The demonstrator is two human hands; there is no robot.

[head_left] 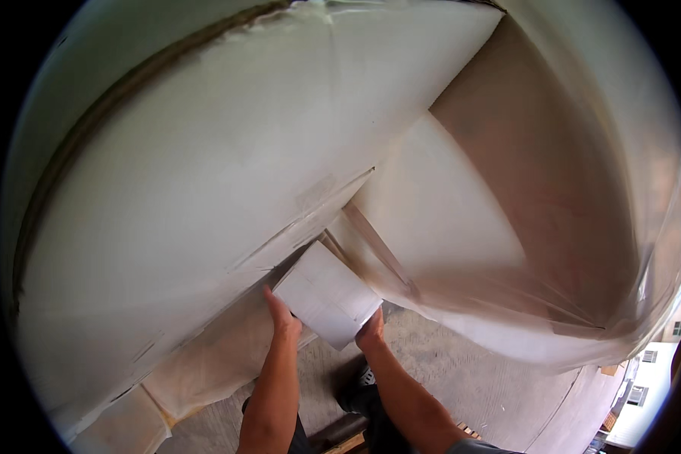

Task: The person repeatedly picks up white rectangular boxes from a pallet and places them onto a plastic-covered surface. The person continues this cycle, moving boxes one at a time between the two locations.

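While both forearms come up from the lower edge of the head view, I see the roll of clear stretch film held between the two hands, lying directly ahead of the wrists and just below the large wrapped load. Its long axis runs from lower left up to the right across the picture, so each hand caps one end: my left hand lies flat against the left end with the fingers extended upward along it, and my right hand is cupped around the lower right end, fingers curled out of sight behind the roll. Neither hand is nearer than the other; the roll sits between them. It looks like a short, fat, pale cylinder, whitish and faintly glossy. A sheet of film stretches taut from its upper edge toward the corner where the load's pale face meets a brown cardboard side. Below lie a grey concrete floor and a dark shoe.
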